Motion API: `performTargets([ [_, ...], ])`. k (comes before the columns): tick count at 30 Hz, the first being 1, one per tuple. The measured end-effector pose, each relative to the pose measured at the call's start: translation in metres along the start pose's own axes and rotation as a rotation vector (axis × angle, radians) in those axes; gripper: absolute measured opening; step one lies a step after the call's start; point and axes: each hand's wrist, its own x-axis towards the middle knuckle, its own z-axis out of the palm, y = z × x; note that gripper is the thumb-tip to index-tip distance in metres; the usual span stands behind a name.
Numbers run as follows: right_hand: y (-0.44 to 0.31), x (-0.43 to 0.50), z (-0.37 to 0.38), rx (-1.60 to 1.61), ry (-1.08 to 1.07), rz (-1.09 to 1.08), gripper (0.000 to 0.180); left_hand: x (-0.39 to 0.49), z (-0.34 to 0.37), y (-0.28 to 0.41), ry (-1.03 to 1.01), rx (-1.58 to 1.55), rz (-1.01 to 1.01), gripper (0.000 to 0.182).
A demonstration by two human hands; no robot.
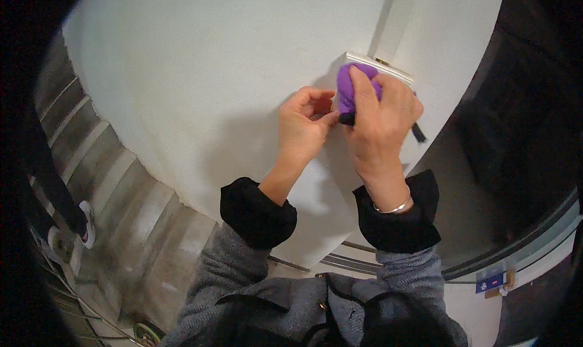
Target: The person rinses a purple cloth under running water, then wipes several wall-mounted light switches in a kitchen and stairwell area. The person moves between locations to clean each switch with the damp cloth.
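Observation:
A small white box-like fixture (379,66) with a ridged edge is mounted on the white wall (205,73), at the end of a flat white trunking strip (401,23). My right hand (382,114) grips a purple cloth (360,80) and presses it against the fixture's face. A black piece (347,118) shows under the cloth, and a black strip (419,133) sticks out to the right of the hand. At the fixture's left edge is my left hand (307,119), fingers curled with the fingertips touching that edge; whether it holds anything is hidden.
Grey concrete stairs (136,210) run down the left side, where another person's legs and shoe (86,224) show. A dark glossy pane (483,164) with a curved frame lies to the right. A blue box (491,278) sits at lower right.

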Motion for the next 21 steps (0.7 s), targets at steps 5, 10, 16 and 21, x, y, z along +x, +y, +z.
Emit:
performTargets([
  [5,0.0004,-0.001,-0.0035,-0.009,0.16,0.124,0.059,-0.0009,-0.0038,0.0015,-0.029,0.092,-0.054,0.03],
  [10,0.0015,-0.0031,-0.0017,0.01,-0.05,0.049,0.06,0.0009,-0.0025,-0.0014,-0.037,0.071,-0.008,0.03],
  [16,0.001,-0.0033,-0.0023,0.04,0.08,0.162,0.06,-0.0005,-0.0036,-0.0008,-0.038,0.076,0.01,0.031],
  [21,0.0039,-0.0056,-0.0088,0.031,-0.066,0.062,0.061,-0.0011,-0.0023,0.0019,-0.043,0.08,0.018,0.031],
])
